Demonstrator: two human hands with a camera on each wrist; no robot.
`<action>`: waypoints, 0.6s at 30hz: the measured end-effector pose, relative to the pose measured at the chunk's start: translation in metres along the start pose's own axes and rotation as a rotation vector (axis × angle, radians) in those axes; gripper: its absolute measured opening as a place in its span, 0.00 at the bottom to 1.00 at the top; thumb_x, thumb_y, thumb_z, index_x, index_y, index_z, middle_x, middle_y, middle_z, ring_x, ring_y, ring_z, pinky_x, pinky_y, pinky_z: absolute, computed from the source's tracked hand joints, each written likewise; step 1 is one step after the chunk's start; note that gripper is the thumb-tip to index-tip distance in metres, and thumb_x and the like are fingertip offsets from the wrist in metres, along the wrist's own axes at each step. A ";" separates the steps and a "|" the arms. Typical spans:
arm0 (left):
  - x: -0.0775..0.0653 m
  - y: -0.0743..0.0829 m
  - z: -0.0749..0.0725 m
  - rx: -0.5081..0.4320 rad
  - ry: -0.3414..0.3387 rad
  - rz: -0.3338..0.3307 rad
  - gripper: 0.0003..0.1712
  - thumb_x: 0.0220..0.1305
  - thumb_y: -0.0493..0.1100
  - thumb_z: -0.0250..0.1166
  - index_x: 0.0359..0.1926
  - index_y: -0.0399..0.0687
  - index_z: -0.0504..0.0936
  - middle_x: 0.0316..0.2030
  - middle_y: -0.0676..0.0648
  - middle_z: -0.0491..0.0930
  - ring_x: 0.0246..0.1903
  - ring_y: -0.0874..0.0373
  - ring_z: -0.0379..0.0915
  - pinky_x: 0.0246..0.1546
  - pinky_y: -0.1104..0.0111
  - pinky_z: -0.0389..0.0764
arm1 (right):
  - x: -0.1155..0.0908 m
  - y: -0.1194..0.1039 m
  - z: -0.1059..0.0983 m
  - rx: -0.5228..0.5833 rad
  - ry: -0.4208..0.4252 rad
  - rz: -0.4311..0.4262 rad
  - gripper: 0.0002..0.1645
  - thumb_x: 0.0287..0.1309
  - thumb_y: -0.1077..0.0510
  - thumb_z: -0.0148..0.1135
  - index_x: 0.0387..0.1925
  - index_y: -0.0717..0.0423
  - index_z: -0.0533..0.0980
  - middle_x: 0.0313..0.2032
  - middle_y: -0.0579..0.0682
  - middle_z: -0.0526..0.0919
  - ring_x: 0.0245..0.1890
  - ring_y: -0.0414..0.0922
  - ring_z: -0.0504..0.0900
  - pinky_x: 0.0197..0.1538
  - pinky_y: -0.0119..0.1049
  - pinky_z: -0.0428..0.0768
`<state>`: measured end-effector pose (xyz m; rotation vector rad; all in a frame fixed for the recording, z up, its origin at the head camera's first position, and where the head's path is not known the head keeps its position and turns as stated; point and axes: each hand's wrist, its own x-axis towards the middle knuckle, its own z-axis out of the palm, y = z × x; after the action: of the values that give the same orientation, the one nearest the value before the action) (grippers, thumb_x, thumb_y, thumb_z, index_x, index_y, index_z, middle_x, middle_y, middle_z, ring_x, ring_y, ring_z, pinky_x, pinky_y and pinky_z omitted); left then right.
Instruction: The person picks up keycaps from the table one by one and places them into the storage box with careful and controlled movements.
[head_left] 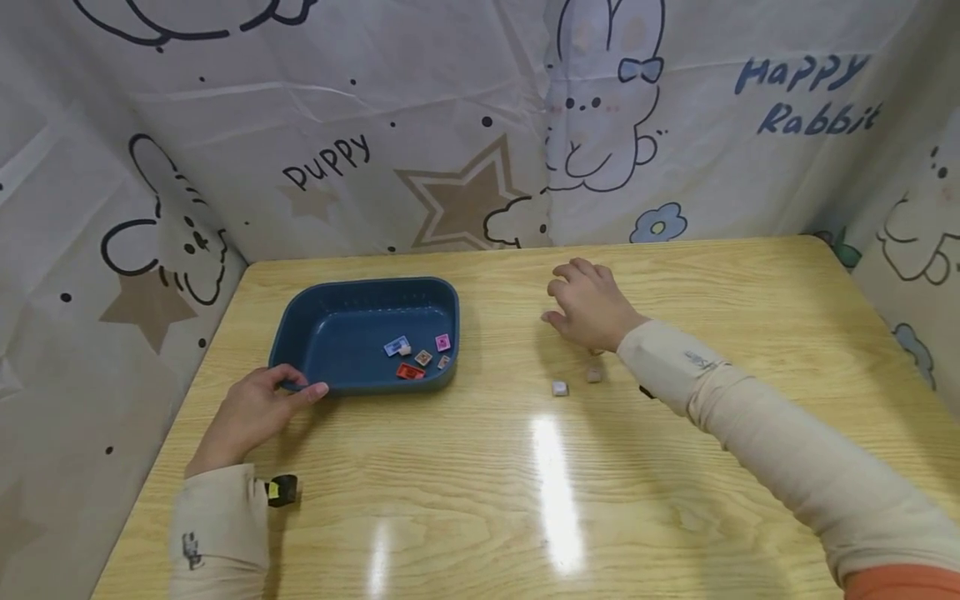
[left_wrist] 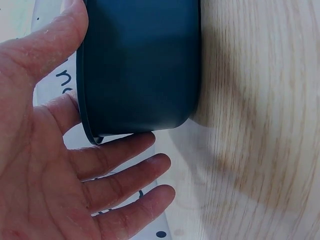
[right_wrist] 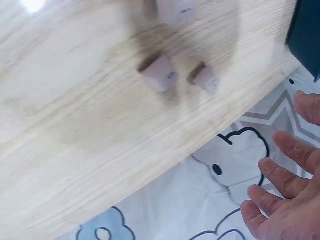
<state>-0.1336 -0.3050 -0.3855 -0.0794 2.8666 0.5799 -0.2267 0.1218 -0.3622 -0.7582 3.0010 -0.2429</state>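
On the left of the tabletop (head_left: 450, 475), pinching the rim of the dark blue tray (head_left: 341, 342) at its near left corner with the left hand (head_left: 255, 408), and seeing a light blue tile (head_left: 392, 346), a red tile (head_left: 410, 372), a pink tile (head_left: 442, 342) and a beige tile (head_left: 423, 358) inside toward its right end. Right of the tray, hovering above the far part of the tabletop with the right hand (head_left: 592, 304), released, fingers apart and loosely bent. Just nearer, seeing a white block (head_left: 559, 388) and a pinkish block (head_left: 595, 375) close together, with a third block (right_wrist: 206, 79) mostly hidden by that hand in the head view.
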 end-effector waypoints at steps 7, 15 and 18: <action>-0.001 0.001 -0.001 0.000 0.001 -0.004 0.33 0.60 0.70 0.56 0.43 0.45 0.77 0.30 0.47 0.73 0.30 0.55 0.67 0.32 0.67 0.65 | -0.008 0.014 0.023 -0.039 -0.061 0.048 0.22 0.63 0.47 0.59 0.47 0.62 0.78 0.61 0.62 0.72 0.65 0.62 0.65 0.64 0.62 0.63; -0.002 0.000 -0.001 -0.016 -0.016 -0.026 0.34 0.60 0.71 0.56 0.44 0.45 0.76 0.25 0.49 0.70 0.27 0.56 0.66 0.32 0.67 0.65 | -0.012 0.018 0.042 0.008 -0.108 0.082 0.21 0.64 0.46 0.58 0.47 0.59 0.79 0.63 0.62 0.71 0.67 0.61 0.64 0.66 0.62 0.61; -0.002 0.000 0.000 -0.015 -0.009 -0.018 0.34 0.60 0.71 0.56 0.44 0.45 0.76 0.26 0.48 0.70 0.27 0.56 0.66 0.32 0.67 0.65 | -0.012 0.017 0.045 0.002 -0.104 0.081 0.20 0.65 0.47 0.57 0.46 0.60 0.79 0.62 0.62 0.72 0.66 0.61 0.65 0.66 0.62 0.62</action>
<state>-0.1320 -0.3050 -0.3849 -0.1047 2.8494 0.5974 -0.2211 0.1359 -0.4090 -0.6263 2.9250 -0.1975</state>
